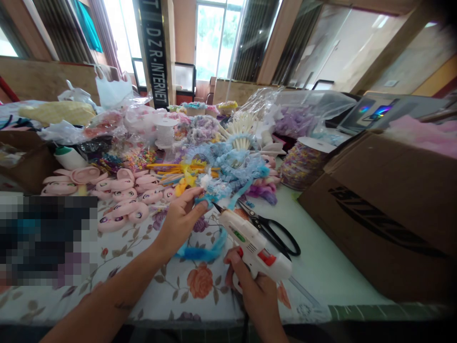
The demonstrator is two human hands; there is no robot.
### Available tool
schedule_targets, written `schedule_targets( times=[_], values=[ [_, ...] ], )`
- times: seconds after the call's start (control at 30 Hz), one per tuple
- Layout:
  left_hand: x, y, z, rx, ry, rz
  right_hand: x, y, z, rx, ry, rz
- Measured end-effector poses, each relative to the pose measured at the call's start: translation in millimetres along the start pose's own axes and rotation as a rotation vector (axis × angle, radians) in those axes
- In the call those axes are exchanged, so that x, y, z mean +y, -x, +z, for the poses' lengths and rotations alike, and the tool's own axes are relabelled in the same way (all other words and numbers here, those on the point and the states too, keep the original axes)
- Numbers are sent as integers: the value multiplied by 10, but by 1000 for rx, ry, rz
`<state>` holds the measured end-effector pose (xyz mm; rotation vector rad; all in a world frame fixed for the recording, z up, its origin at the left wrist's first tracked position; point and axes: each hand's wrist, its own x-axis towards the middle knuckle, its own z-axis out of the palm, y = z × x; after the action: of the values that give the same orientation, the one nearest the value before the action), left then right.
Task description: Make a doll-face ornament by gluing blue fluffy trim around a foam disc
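My left hand [185,214] pinches a small blue and white frilly craft piece [214,188] near the middle of the table. A fluffy blue strip [202,253] lies curled on the cloth below it. In my right hand [255,288] is a white hot glue gun [252,238] with red parts, gripped by its handle. Its dark nozzle points up and left, close to the blue piece; whether they touch I cannot tell. Black-handled scissors [276,233] lie just right of the gun, partly behind it.
Doll-face pieces [123,195] lie to the left. Behind are yellow-orange sticks [167,174], light-blue ruffled trim [228,159] and bagged materials. A spool of colourful trim [305,159] and a large cardboard box [385,214] stand at the right. A floral cloth [143,267] covers the table.
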<state>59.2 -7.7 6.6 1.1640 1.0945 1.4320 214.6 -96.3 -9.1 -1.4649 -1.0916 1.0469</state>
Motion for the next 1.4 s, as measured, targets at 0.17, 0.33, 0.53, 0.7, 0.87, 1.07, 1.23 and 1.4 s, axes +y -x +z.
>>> schedule_targets(
  times=[0.17,0.33,0.53,0.7,0.87,1.07,1.23,1.4],
  values=[
    [-14,-9,-9,-15,-21,16,11,-12,-4,-9,19,14],
    [-41,-22,-16,-23,-21,19,7,-6,-4,7,22,20],
    [-19,-22,-3,-8,-13,11,6,3,4,-27,-11,0],
    [12,-13,7,-7,-6,-1,-10,14,13,-18,-21,12],
    [7,-11,4,-5,14,-1,-21,18,11,-5,-24,37],
    [10,-5,-2,-11,-13,-12,-8,12,4,20,-15,39],
    [-14,-14,-9,-12,19,-9,8,5,2,18,-18,43],
    [-11,-12,-7,-13,27,-19,3,7,7,19,-13,33]
  ],
)
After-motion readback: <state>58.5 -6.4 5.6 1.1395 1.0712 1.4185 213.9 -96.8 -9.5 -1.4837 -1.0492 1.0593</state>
